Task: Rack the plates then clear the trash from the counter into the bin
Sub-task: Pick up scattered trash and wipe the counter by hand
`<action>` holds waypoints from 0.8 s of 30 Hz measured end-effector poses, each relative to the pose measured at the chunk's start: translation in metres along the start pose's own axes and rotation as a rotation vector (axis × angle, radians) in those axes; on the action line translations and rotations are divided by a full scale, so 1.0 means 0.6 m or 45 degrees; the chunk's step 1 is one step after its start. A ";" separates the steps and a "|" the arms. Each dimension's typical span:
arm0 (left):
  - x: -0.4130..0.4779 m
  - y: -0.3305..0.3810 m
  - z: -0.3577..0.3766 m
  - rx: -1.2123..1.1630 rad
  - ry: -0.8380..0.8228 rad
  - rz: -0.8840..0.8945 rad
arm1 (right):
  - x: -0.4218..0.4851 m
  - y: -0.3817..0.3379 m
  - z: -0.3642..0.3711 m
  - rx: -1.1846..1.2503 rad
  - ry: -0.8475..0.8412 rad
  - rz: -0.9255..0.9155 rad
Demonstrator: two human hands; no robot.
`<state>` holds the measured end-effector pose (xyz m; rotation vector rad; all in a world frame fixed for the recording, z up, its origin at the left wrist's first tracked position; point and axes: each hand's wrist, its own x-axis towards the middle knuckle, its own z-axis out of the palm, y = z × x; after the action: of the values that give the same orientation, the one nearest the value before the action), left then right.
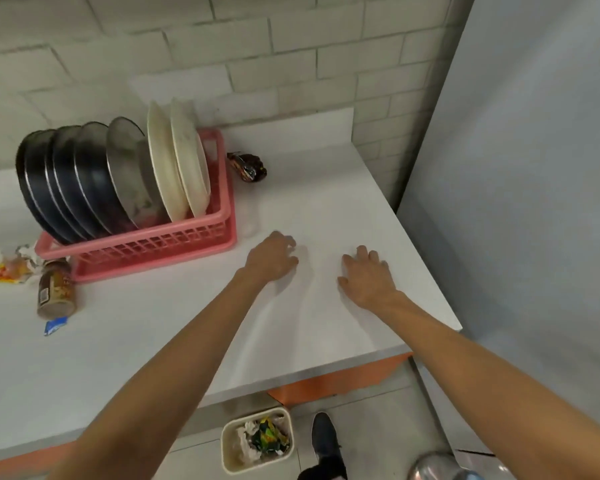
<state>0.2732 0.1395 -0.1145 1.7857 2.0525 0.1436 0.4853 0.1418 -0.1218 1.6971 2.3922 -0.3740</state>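
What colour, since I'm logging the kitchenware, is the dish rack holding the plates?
Pink: the dish rack is slotted pink plastic, seen best, and only, in the head view.

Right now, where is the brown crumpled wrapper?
In the head view, the brown wrapper lies on the counter just right of the pink rack, near the brick wall.

Dish rack [146,249]: pink, lattice sides.
Dark plates [66,181]: black, silvery rims.
Pale plates [184,161]: cream.
Counter [326,188]: white.
Wall [257,46]: pale grey, brick pattern.
Foil wrapper [248,167], beyond the left hand [272,256]: dark brown, glossy.
Can [56,289], far to its left: brown, printed label.
Packet [54,325]: blue.
Bin [227,445], nearer than the hand: cream.
Bin wrapper [269,434]: green, yellow.
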 end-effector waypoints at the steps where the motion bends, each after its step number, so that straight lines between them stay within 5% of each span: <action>1: 0.032 0.004 -0.022 0.058 0.017 0.005 | 0.015 0.000 -0.009 -0.042 0.017 -0.006; 10: 0.270 0.001 -0.182 0.807 0.159 -0.095 | 0.067 0.008 -0.010 -0.111 -0.027 0.023; 16: 0.368 -0.050 -0.223 0.940 -0.243 -0.212 | 0.076 -0.003 0.002 -0.025 -0.112 0.104; 24: 0.345 0.000 -0.188 1.176 -0.134 -0.041 | 0.089 -0.018 0.010 0.105 -0.190 0.158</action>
<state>0.2121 0.3610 -0.0613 2.1482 2.2290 -1.0405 0.4574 0.1846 -0.1420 1.7741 2.1824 -0.5647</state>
